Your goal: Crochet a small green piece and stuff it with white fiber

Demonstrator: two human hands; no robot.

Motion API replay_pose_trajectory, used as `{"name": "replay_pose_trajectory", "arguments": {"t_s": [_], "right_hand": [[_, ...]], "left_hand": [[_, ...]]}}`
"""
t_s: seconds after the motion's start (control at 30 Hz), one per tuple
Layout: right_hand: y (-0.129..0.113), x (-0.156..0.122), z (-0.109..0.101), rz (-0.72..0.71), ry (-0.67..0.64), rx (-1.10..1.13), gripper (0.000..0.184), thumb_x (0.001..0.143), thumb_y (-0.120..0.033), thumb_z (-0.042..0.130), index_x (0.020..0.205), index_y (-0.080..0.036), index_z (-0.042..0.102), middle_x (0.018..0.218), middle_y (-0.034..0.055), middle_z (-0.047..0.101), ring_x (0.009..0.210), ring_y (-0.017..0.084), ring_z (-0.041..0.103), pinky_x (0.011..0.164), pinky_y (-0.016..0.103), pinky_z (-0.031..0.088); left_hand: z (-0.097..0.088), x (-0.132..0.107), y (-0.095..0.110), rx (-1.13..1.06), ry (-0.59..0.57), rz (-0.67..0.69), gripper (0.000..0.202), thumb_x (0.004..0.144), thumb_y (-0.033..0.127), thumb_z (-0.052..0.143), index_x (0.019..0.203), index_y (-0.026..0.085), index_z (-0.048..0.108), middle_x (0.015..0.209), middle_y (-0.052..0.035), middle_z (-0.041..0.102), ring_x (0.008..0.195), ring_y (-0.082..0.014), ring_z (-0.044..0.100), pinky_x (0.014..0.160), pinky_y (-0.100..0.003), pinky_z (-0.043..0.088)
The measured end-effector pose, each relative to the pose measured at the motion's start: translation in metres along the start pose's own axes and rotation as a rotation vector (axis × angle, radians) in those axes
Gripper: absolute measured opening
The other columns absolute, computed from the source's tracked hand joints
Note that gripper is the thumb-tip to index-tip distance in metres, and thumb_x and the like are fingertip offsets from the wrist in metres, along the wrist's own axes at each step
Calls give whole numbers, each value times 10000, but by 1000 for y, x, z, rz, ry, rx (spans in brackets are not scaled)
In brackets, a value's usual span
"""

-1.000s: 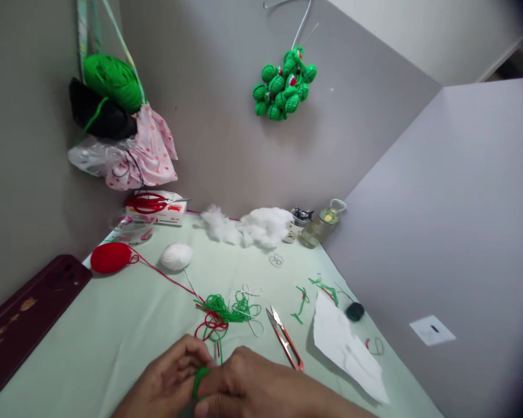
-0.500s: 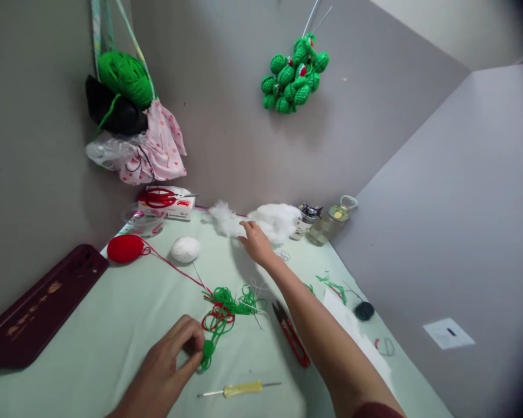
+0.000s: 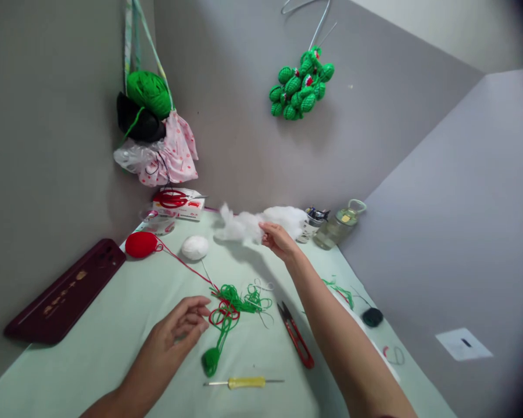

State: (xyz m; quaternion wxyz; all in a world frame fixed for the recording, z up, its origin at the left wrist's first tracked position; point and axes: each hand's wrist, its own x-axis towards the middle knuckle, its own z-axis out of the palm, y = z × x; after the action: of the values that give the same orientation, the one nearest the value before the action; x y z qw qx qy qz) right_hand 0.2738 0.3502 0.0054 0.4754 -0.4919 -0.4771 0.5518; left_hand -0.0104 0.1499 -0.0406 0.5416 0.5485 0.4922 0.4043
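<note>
My right hand point(image 3: 279, 239) reaches to the back of the table, its fingers pinched on a tuft of white fibre stuffing point(image 3: 242, 226). A second fluffy heap of stuffing point(image 3: 287, 219) lies just behind that hand. My left hand point(image 3: 181, 325) is open with its fingers apart, holding nothing, left of the tangled green yarn point(image 3: 239, 299). A small green crocheted piece point(image 3: 210, 361) lies on the table below its fingertips, joined to the tangle by green strands. In front of it rests a crochet hook with a yellow handle point(image 3: 246, 382). Red thread snips point(image 3: 295, 337) lie beneath my right forearm.
A red yarn ball point(image 3: 141, 245) and white yarn ball point(image 3: 194, 248) sit left of centre. Behind them is a box point(image 3: 192, 209) with red scissors point(image 3: 172, 198). A bottle point(image 3: 339, 226) stands back right. Green crocheted pieces point(image 3: 300, 87) hang on the wall; a maroon case point(image 3: 65, 293) lies left.
My left hand has let go of the green crocheted piece and opened. My right hand has closed on the stuffing and drawn it out slightly. The view has shifted a little.
</note>
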Motion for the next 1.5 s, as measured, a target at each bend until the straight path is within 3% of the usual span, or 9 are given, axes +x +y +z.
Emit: {"name": "replay_pose_trajectory", "arguments": {"t_s": [0.23, 0.43, 0.53, 0.73, 0.97, 1.1, 1.2, 1.4, 1.5], "right_hand": [[-15, -64, 26, -48, -123, 51, 426, 711, -516, 888, 746, -186, 622, 633, -69, 558, 522, 59, 468, 514, 189, 443], [-42, -104, 57, -2, -370, -3, 368, 659, -440, 917, 678, -175, 662, 571, -61, 563, 497, 59, 459, 485, 201, 401], [-43, -117, 68, -52, -409, -55, 306, 709, -413, 886, 717, -174, 696, 590, -64, 570, 523, 58, 457, 515, 205, 396], [-38, -143, 79, -282, -452, -361, 197, 889, -268, 701, 1071, -210, 751, 1098, 44, 759, 899, 147, 673, 804, 298, 552], [-14, -90, 44, -391, 27, -868, 326, 961, -286, 595, 1273, -210, 650, 1277, 139, 705, 1026, 237, 689, 929, 433, 576], [23, -55, 56, -340, 34, -977, 659, 850, -321, 781, 1445, -176, 539, 1494, 224, 547, 1356, 378, 533, 1132, 579, 444], [44, -35, 71, -280, 31, -998, 763, 754, -263, 879, 1439, -173, 555, 1580, 238, 463, 1449, 439, 431, 1184, 629, 375], [36, -3, 58, -185, 24, -833, 384, 990, -382, 663, 1317, -183, 625, 1342, 106, 656, 1142, 256, 683, 957, 476, 605], [18, -13, 50, -190, -66, -695, 308, 968, -358, 663, 1198, -155, 673, 1110, 71, 724, 922, 204, 702, 810, 374, 606]], "left_hand": [[3, -4, 13, -103, 61, -23, 409, 890, 493, 692, 1198, 228, 638, 1144, -97, 713, 950, -231, 712, 888, -368, 600], [1, 25, 57, 78, 194, 186, 742, 813, 421, 765, 1469, 270, 453, 1522, -124, 508, 996, -222, 662, 832, -370, 584], [7, 37, 65, -93, -25, 137, 994, 752, 411, 849, 1577, 295, 306, 1533, -137, 513, 1045, -242, 683, 869, -387, 599], [24, 34, 55, -331, -99, 71, 522, 902, 500, 707, 1339, 218, 660, 1254, -111, 739, 1134, -295, 702, 897, -375, 600], [-7, 39, 39, -376, 112, 27, 198, 850, 290, 655, 954, 163, 765, 681, 6, 636, 604, -127, 533, 609, -242, 469], [-13, 29, 28, -382, 161, -45, 170, 753, 197, 722, 921, 170, 713, 758, 17, 650, 687, -133, 554, 687, -239, 467], [-13, 19, 23, -354, 111, -111, 263, 830, 374, 776, 992, 175, 717, 894, -5, 682, 785, -160, 607, 782, -270, 490], [-26, 21, 15, -349, 70, -159, 495, 911, 575, 661, 631, 175, 585, 863, -39, 681, 744, -166, 613, 756, -280, 483], [-32, 24, 16, -390, 211, -153, 368, 838, 534, 779, 919, 184, 701, 887, -10, 683, 741, -147, 595, 695, -247, 466]]}}
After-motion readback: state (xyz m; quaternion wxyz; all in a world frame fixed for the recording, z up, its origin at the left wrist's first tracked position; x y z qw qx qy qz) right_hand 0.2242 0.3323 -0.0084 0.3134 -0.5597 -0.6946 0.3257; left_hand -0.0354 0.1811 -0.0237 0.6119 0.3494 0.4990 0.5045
